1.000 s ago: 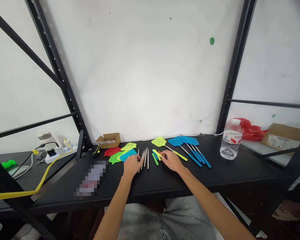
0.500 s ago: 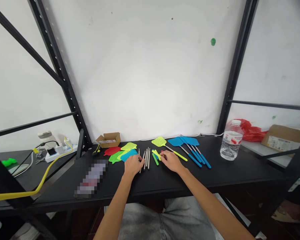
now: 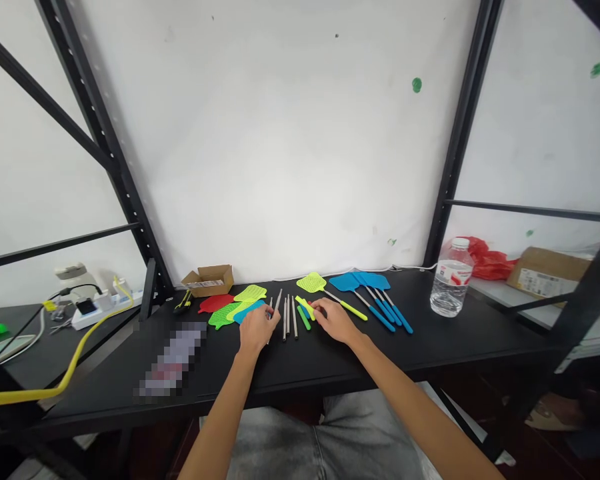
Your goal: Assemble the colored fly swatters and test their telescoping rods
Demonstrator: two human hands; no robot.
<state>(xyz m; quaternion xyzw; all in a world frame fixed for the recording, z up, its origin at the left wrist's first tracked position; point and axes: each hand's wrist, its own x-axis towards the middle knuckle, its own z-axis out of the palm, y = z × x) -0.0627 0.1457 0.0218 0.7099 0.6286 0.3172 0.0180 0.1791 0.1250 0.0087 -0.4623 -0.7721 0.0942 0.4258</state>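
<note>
My left hand [image 3: 257,328] is closed on a thin metal rod [image 3: 279,300], whose upper end tilts up past the fingertips. Several similar metal rods [image 3: 285,321] lie side by side just right of it. My right hand [image 3: 336,320] pinches a yellow handle [image 3: 304,306] above a green handle [image 3: 304,319] on the table. Left of my left hand lie loose fly swatter heads: a red one [image 3: 217,304], a green one [image 3: 222,316], a yellow one [image 3: 251,293] and a blue one [image 3: 250,311], partly hidden by the hand.
A yellow fly swatter [image 3: 311,283] and several blue fly swatters [image 3: 344,283] lie right of the hands on the black table [image 3: 410,353]. A water bottle [image 3: 450,280] stands far right. A small cardboard box [image 3: 207,283] and a yellow-black cutter [image 3: 183,302] sit at the back left.
My left hand has picked up a rod from the row and tilted it upward. The yellow handle has come up in my right hand. The whole view has shifted slightly.
</note>
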